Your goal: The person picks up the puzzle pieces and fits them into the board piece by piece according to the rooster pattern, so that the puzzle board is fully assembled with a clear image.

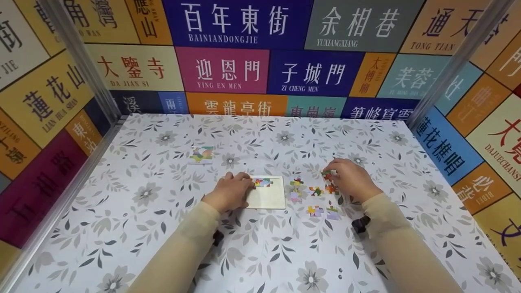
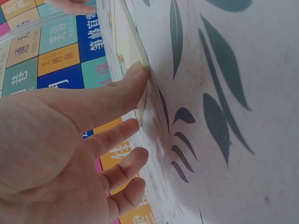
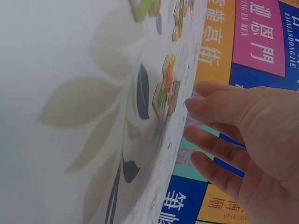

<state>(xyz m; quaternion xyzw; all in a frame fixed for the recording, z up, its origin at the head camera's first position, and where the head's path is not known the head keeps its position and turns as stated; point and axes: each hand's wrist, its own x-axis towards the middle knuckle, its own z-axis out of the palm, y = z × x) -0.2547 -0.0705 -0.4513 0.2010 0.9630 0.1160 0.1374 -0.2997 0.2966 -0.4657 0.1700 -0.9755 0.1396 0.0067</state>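
A pale puzzle tray [image 1: 266,198] lies in front of me, with a few joined colourful pieces [image 1: 263,182] along its far edge. My left hand [image 1: 229,191] grips the tray's left end. In the left wrist view its thumb [image 2: 134,77] presses on the tray's rim, while the other fingers spread behind. To the right of the tray lie several loose jigsaw pieces [image 1: 316,191]. My right hand [image 1: 349,178] hovers at the far right pieces [image 1: 327,175], fingers loosely bent. From the right wrist, the fingertips show beside pieces [image 3: 167,88] on the table, nothing visible between them.
A small picture card [image 1: 201,155] lies at the back left of the flower-printed tabletop [image 1: 260,248]. Colourful sign-covered panels [image 1: 228,69] stand behind the table and along both sides.
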